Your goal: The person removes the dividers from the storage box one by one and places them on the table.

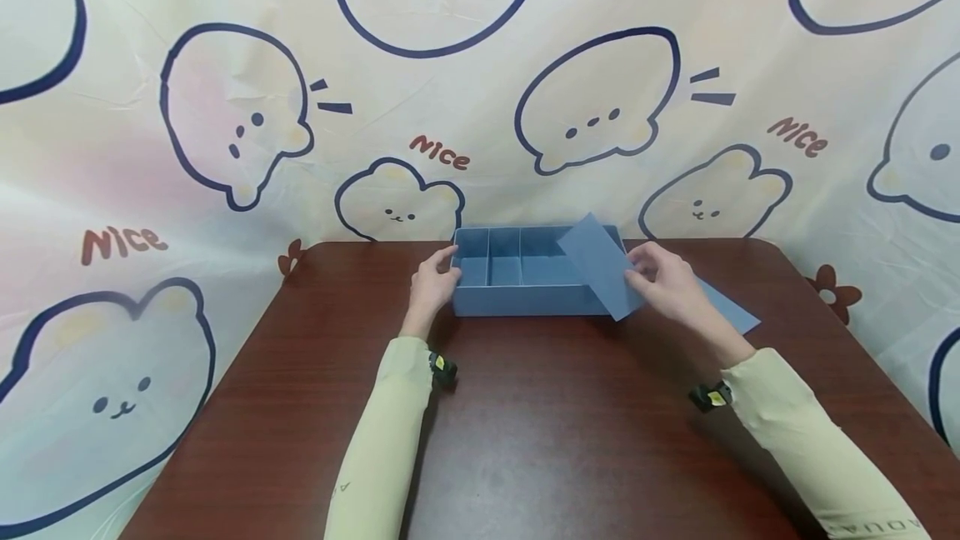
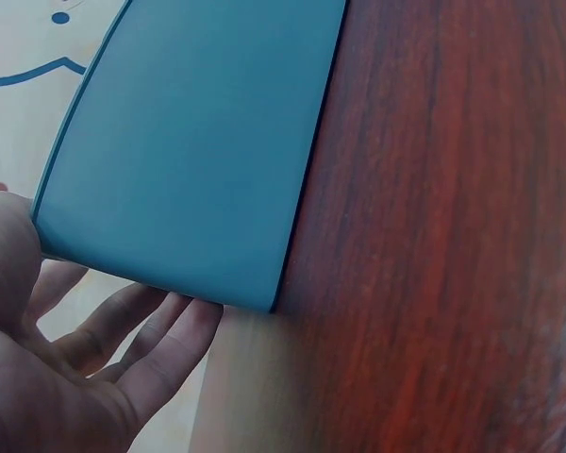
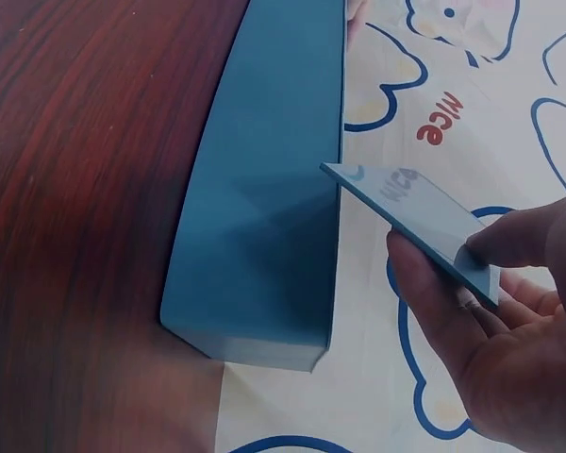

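Observation:
A long blue box (image 1: 525, 300), divided into compartments, stands toward the far edge of the table. At its left end my left hand (image 1: 432, 283) holds the end wall, thumb by the rim and fingers against the outside. The left wrist view shows the box's long side (image 2: 198, 142) beside that hand. Between thumb and fingers my right hand (image 1: 667, 282) pinches a flat blue rectangular panel (image 1: 600, 265), tilted over the box's right part. In the right wrist view this panel (image 3: 415, 212) is seen nearly edge-on, above the rim. It hides the right compartments in the head view.
A second flat blue piece (image 1: 731, 307) lies on the brown wooden table (image 1: 540, 432) to the right, partly behind my right hand. Behind the table hangs a pale curtain (image 1: 480, 107) printed with cartoon bears.

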`<state>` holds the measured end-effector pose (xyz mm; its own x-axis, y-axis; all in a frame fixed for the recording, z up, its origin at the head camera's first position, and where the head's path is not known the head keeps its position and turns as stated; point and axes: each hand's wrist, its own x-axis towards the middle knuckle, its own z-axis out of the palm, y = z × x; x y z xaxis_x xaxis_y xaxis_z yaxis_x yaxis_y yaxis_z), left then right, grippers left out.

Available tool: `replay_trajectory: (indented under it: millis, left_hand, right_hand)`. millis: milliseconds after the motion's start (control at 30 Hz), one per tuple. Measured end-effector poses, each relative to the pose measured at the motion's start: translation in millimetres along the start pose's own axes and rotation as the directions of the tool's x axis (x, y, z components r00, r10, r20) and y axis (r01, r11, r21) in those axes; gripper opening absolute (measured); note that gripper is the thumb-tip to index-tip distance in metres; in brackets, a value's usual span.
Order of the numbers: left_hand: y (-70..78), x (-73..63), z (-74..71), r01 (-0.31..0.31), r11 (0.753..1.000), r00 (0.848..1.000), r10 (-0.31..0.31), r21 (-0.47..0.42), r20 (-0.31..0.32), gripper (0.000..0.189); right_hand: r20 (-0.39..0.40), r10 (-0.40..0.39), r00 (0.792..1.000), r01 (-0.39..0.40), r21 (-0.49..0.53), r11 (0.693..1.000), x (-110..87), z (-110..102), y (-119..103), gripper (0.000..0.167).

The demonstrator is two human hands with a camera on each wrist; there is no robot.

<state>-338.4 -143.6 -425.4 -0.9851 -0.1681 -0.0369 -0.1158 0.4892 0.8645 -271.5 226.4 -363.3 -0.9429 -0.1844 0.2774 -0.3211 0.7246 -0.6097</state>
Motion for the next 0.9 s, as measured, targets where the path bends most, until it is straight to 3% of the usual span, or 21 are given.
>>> replay_trajectory:
  millis: [500,900]
  left_hand:
    - [-1.3,0.0,3.3,-0.023,1.0,1.0,0.023,0.004,-0.003,0.048]
    - [-0.9,-0.5,-0.4,-0.01,1.0,1.0,0.011,0.014,-0.016,0.05]
  right_hand:
    - [0.044,0.007,0.999,-0.005,-0.051,0.999,-19.9,-16,17,0.028]
    - [0.088,-0.006,0.996,0.013,-0.077,0.997,-23.0,-27,26,0.027]
